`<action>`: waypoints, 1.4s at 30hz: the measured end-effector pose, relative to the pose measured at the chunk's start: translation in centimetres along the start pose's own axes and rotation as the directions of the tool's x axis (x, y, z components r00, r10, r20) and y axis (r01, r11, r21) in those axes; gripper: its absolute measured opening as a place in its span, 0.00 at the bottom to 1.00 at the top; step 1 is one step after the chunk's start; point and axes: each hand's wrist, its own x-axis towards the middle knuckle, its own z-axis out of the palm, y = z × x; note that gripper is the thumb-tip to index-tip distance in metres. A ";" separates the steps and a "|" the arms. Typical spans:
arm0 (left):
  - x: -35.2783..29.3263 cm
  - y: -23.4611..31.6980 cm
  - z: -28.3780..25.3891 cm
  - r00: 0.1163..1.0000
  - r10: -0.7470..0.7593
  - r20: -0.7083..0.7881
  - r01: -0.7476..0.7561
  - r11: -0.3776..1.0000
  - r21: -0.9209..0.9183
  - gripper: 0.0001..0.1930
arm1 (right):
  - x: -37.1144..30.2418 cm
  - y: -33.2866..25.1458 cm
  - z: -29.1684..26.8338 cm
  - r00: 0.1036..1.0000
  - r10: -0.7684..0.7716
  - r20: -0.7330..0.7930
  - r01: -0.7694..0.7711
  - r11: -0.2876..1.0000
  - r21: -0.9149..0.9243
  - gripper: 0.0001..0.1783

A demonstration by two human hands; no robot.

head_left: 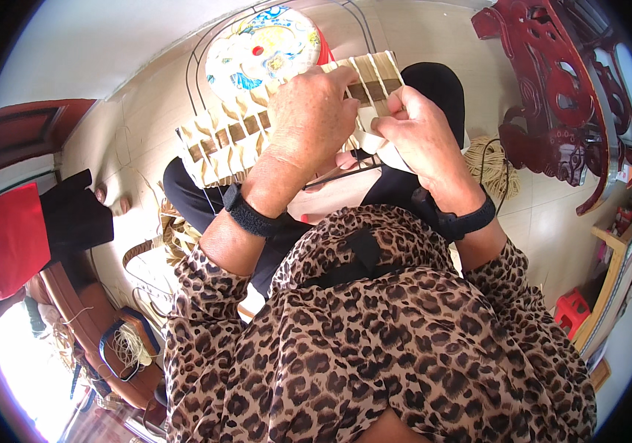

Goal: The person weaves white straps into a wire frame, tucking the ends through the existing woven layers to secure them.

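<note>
As I look down in the head view, the woven panel [231, 133] lies aslant above my knees, its lower end toward my left and its upper end toward my right. Pale strips cross it at intervals, and a brown band runs lengthwise through its middle. My left hand [312, 118] rests over it right of centre, the fingers bent closely round it in a hold, though I cannot see everything beneath the palm. My right hand [426, 133] is at the panel's right end, thumb and fingertips drawn together in a tight pinch on a pale strip [392, 153], part of which hangs in a loop below that hand. Just beyond the panel stands a round stool [260, 48] with a colourful patterned top. To the right, a coil of straw-coloured cord [503, 177] lies on the tiled floor [545, 214], near carved dark-red furniture [552, 81]. Off to my left hangs a red cloth [9, 240], and lower down a bundle of pale strands [131, 345] sits on brown wooden furniture [72, 295].
</note>
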 end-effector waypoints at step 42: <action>-3.0 0.9 -3.3 0.987 0.086 0.137 -0.095 0.994 0.062 0.08 | -5.3 -0.5 1.5 0.983 -0.171 -0.070 0.170 0.985 -0.031 0.09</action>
